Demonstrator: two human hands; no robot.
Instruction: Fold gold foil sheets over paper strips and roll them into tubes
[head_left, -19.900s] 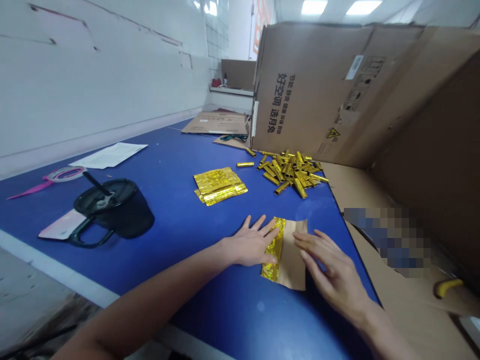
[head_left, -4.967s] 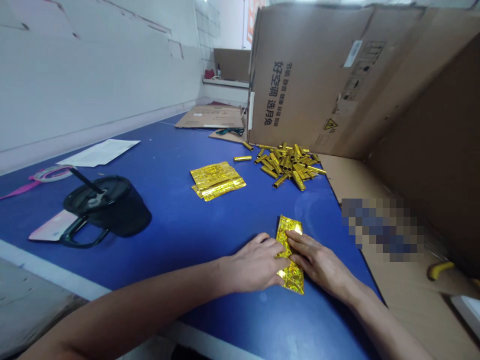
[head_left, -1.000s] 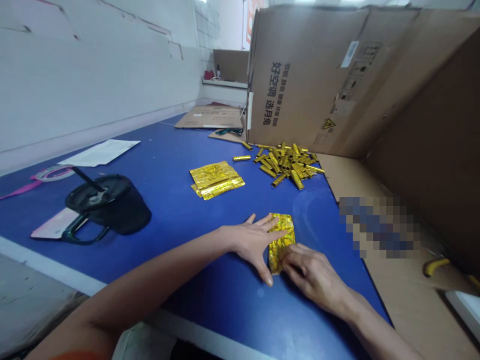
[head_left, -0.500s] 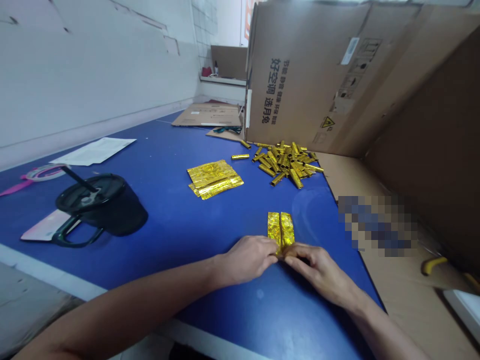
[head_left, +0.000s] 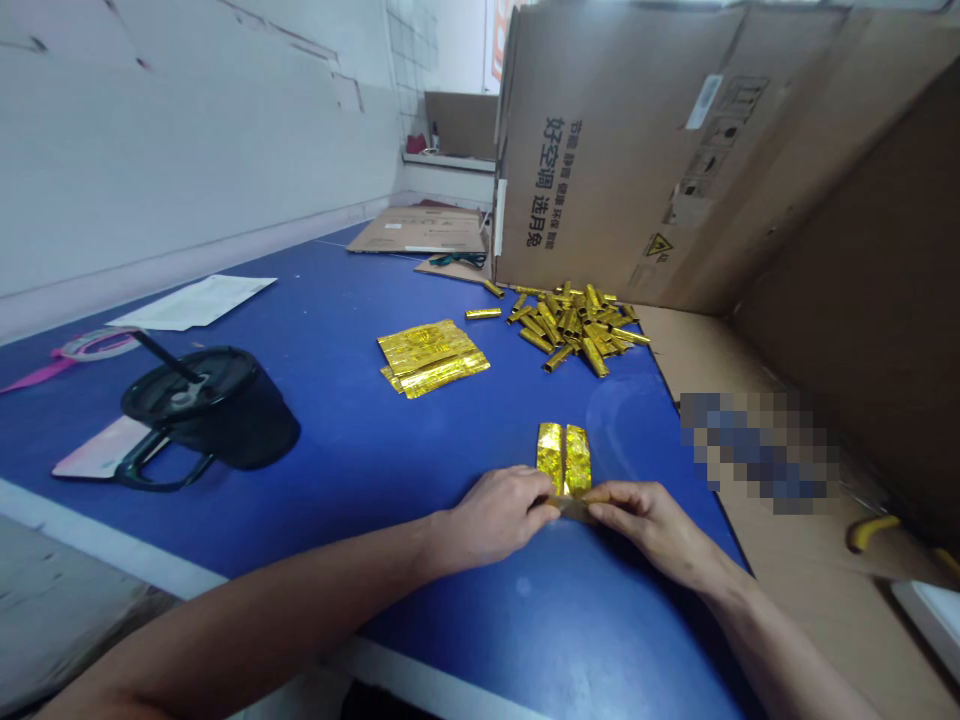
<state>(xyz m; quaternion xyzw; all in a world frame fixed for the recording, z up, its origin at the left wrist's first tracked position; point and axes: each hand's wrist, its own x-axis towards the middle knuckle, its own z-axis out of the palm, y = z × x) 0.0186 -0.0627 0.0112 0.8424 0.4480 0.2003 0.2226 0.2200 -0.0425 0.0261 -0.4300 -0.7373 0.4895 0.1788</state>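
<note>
A piece of gold foil paper lies on the blue table, its two side parts folded in so they meet along a middle seam. Its near edge is turned up, showing a dull brownish underside. My left hand pinches the left end of that edge between thumb and fingers. On the right end, my right hand has the same edge pinched. Farther off to the left rests a small stack of flat gold foil sheets. A heap of rolled gold foil tubes lies at the back right.
A dark lidded mug with a straw stands at left, beside a tape roll and white paper. A large cardboard box rises behind the foil heap. Flat cardboard lies at the back. A banana is at right.
My hands have moved slightly apart along the near edge of the foil paper, my right hand shifting right. The turned-up edge now shows between them.
</note>
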